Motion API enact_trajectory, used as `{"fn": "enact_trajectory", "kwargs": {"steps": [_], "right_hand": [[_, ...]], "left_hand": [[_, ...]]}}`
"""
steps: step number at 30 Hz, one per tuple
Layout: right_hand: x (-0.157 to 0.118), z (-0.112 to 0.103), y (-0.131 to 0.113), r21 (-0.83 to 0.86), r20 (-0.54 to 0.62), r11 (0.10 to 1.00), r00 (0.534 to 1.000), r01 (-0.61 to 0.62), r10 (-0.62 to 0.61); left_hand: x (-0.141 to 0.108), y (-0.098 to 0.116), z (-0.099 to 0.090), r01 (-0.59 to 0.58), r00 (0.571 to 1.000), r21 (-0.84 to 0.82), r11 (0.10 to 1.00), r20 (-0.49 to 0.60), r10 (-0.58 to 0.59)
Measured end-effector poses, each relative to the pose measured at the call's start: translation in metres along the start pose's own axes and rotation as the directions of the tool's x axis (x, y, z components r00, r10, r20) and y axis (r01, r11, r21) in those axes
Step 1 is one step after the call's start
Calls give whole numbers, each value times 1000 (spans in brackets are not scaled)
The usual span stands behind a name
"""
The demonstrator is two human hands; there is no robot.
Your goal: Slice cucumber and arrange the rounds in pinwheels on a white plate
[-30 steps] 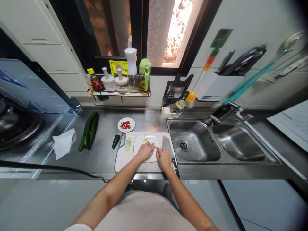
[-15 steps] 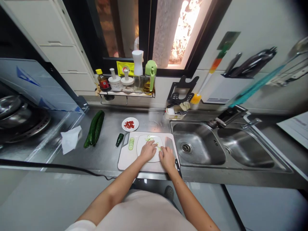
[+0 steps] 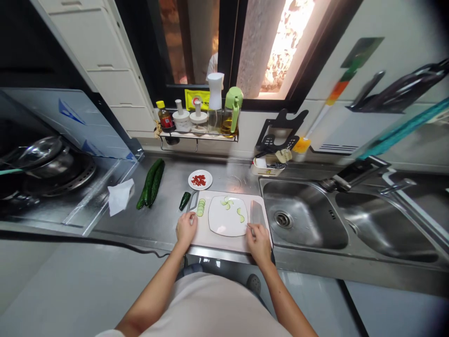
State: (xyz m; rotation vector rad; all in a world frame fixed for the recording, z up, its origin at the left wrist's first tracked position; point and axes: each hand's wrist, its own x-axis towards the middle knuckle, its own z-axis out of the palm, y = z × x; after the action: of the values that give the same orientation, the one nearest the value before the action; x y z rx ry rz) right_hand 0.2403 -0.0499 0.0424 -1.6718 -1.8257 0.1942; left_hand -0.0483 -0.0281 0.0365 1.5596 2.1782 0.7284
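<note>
At the lower centre of the frame, a pale rectangular cutting board lies on a stainless-steel counter. A white, rounded-square plate rests on the board. Thin pale-green cucumber slices lie on this plate in two groups: one near its upper edge, one toward its right side. Left of the plate, a column of overlapping round green slices lies directly on the board.

The person's left hand, fingers curled, is located at the lower end of this column; I cannot tell whether it grasps anything. The right hand, fingers bent, is at the plate's right edge; its grip is likewise unclear. Just above that hand, a wide steel knife blade lies on the board.

Toward frame left are a short dark-green cucumber piece and two long dark-green cucumbers, side by side. Above the board, a small round white dish holds chopped red pieces.
</note>
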Motion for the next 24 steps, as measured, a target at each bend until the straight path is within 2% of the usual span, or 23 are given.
{"fn": "enact_trajectory", "kwargs": {"steps": [2, 4, 14, 19, 24], "right_hand": [[0, 0, -1, 1, -6, 1000, 1000, 3, -3], [1, 0, -2, 6, -13, 1000, 1000, 9, -9], [-3, 2, -5, 52, -14, 998, 1000, 22, -21], [-5, 3, -3, 60, -3, 998, 1000, 22, -22], [-1, 2, -4, 62, -7, 998, 1000, 18, -17]], "left_hand": [[4, -4, -4, 77, 997, 72, 994, 2, -78], [6, -3, -4, 106, 994, 114, 988, 21, -109], [16, 14, 13, 121, 992, 218, 969, 21, -128], [14, 16, 20, 125, 992, 175, 977, -2, -126], [13, 19, 20, 111, 994, 62, 992, -23, -110]]}}
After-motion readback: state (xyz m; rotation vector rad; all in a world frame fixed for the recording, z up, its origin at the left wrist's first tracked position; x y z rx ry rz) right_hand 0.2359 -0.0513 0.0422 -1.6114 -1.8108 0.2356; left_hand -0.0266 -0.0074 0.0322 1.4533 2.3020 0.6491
